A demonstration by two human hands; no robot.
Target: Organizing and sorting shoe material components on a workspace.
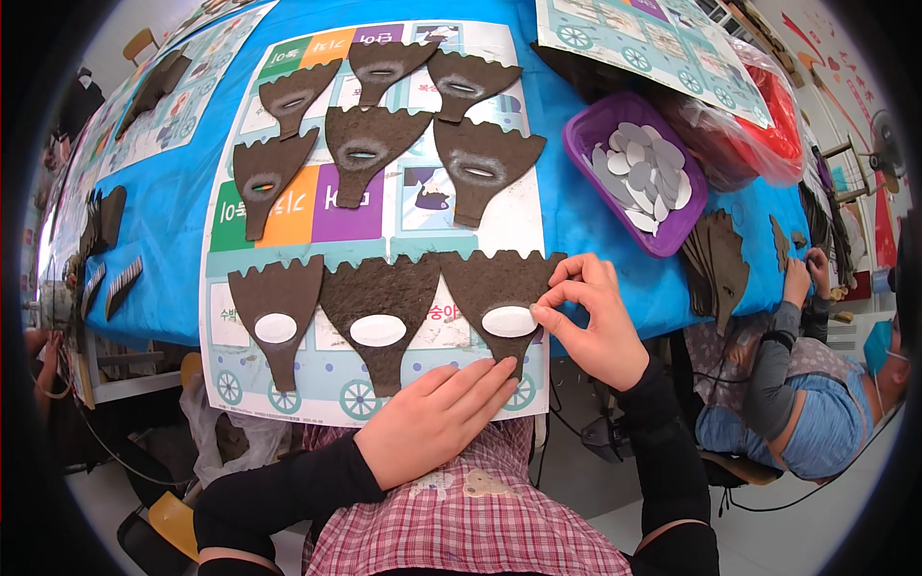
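Three dark brown, scallop-topped fan-shaped pieces lie in the front row on a printed sheet (216,365), each with a white oval patch on it. My right hand (595,322) pinches the right end of the oval patch (507,323) on the rightmost fan-shaped piece (497,274). Lying flat, my left hand (432,422) has its fingers stretched out, their tips touching the narrow lower end of that same piece. To the left are the middle piece (379,278) with its oval (377,330) and the left piece (276,286) with its oval (276,328).
Further back on the sheet, several similar dark pieces (376,144) have slits ringed in pale white. A purple basket (588,187) of grey and white ovals (645,173) stands at right, near a stack of dark pieces (718,264). Another person (797,403) sits at the right.
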